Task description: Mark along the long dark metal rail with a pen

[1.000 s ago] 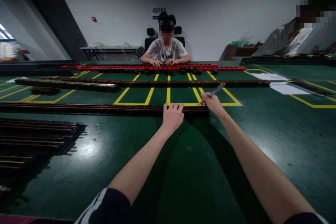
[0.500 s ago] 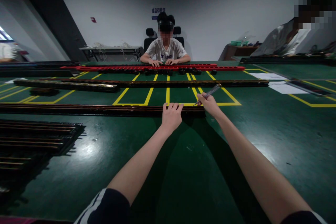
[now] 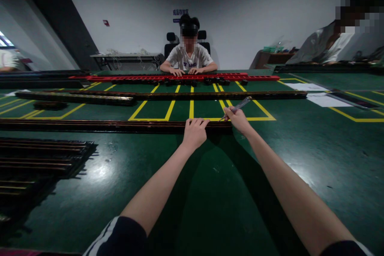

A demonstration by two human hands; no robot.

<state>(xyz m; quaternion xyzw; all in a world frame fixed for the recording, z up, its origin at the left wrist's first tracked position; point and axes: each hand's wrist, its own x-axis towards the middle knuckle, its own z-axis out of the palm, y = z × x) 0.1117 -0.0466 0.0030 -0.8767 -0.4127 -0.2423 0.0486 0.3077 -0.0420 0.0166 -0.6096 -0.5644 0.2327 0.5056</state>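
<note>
My left hand lies over a long dark strip with copper-coloured lines, its fingers hooked over the far edge near the strip's right end. A pen with a clear barrel is pinched in my right hand, just beyond that end. Its tip points down and left at the strip's far edge. Whether tip and strip touch, I cannot tell. The strip runs leftward out of view on the green table.
More dark strips are piled at the near left. A long dark bar crosses the table farther back, before red slotted rails. Opposite sits a person; another person is at the right. Paper sheets lie at right.
The strip's right end and both my hands have shifted slightly left. The pen tip has moved a little left along the strip's far edge.
</note>
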